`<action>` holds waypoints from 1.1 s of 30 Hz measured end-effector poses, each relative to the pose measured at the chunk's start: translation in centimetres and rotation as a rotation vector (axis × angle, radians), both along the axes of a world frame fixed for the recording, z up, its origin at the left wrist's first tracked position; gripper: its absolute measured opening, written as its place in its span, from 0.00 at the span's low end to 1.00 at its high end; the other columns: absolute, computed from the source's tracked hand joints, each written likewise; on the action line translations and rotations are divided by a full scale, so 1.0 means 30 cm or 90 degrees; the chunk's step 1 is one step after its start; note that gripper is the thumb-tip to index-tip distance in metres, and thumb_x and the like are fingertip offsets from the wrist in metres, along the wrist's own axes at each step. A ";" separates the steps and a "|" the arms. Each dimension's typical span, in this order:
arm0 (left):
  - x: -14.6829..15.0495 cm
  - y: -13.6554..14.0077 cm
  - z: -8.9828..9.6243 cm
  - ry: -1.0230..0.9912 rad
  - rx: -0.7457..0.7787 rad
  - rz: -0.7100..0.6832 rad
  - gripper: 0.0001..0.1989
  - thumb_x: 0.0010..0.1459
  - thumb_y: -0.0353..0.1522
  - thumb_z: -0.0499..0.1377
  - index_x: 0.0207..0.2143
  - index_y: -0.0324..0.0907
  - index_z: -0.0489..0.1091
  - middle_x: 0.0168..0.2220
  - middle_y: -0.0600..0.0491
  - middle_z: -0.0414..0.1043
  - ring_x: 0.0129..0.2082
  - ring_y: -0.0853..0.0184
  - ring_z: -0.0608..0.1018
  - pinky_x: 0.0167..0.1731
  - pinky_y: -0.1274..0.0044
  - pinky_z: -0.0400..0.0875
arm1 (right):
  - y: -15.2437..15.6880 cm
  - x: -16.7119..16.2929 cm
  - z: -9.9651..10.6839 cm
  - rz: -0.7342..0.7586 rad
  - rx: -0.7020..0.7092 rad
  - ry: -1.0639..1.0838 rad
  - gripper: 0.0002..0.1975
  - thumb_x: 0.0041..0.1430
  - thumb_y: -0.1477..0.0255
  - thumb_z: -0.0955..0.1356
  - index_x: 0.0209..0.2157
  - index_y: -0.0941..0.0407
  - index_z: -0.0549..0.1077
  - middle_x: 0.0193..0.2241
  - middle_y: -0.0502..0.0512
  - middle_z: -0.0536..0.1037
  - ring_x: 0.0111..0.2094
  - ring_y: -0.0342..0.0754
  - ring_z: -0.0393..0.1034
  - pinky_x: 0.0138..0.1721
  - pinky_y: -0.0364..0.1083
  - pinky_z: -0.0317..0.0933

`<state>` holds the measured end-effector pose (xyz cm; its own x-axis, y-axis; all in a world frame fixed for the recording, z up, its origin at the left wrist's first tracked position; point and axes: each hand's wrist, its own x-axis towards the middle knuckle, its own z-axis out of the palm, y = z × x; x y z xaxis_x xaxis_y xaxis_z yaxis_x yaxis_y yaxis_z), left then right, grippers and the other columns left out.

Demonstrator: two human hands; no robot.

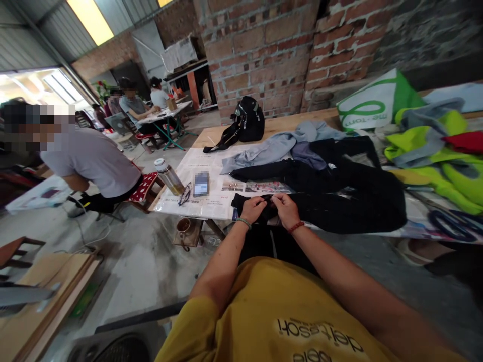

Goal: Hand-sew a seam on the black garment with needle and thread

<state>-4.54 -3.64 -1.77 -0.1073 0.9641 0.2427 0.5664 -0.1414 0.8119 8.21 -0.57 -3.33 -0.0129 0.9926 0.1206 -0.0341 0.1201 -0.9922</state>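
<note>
Across the near edge of the table lies a black garment point(350, 203), its cloth bunched in front of me. My left hand point(253, 209) is closed, pinching the end of this garment between thumb and fingers. Close beside it, my right hand point(286, 209) pinches the same cloth with bent fingers. Whether a small thing such as a needle or thread sits between the fingertips is too small to make out. Behind the hands lie a grey garment point(260, 153) and more black cloth.
Left on the table point(196, 161) stand a bottle point(169, 178), glasses point(184, 194) and a phone point(201, 184). Scissors point(449, 223) lie right, near yellow-green clothes point(445, 171). A black bag point(251, 119) sits at the back. A person point(94, 156) sits left; others work farther off.
</note>
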 end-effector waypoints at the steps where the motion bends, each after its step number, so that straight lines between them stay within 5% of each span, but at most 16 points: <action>1: -0.001 -0.001 0.004 -0.001 -0.003 0.003 0.08 0.53 0.31 0.55 0.25 0.38 0.72 0.23 0.57 0.68 0.26 0.72 0.68 0.30 0.81 0.61 | 0.000 -0.004 0.001 -0.002 -0.007 0.011 0.14 0.45 0.60 0.67 0.28 0.57 0.69 0.26 0.50 0.73 0.25 0.42 0.66 0.30 0.43 0.62; 9: -0.005 0.000 0.009 -0.001 -0.008 0.005 0.08 0.53 0.29 0.56 0.24 0.38 0.72 0.23 0.57 0.69 0.26 0.73 0.69 0.30 0.81 0.62 | 0.018 -0.026 -0.004 -0.015 -0.042 0.069 0.16 0.43 0.58 0.67 0.27 0.57 0.66 0.24 0.50 0.72 0.21 0.41 0.64 0.26 0.43 0.60; 19: -0.003 0.001 -0.005 -0.004 0.012 -0.019 0.05 0.52 0.29 0.58 0.27 0.38 0.74 0.31 0.52 0.75 0.33 0.70 0.74 0.38 0.79 0.66 | -0.016 -0.002 0.003 0.028 0.033 0.005 0.10 0.44 0.65 0.69 0.27 0.57 0.69 0.24 0.48 0.70 0.26 0.40 0.62 0.32 0.42 0.58; 33: -0.015 -0.010 0.004 -0.038 0.009 -0.024 0.07 0.51 0.30 0.56 0.22 0.39 0.71 0.25 0.56 0.70 0.28 0.71 0.70 0.33 0.80 0.64 | 0.051 0.055 0.073 -0.087 0.036 0.058 0.09 0.46 0.66 0.66 0.27 0.56 0.63 0.24 0.48 0.70 0.23 0.40 0.64 0.30 0.42 0.61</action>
<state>-4.98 -3.95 -1.65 -0.0857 0.9644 0.2501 0.5105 -0.1730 0.8423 9.86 0.96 -1.14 0.1355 0.9760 0.1706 -0.1032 0.1851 -0.9773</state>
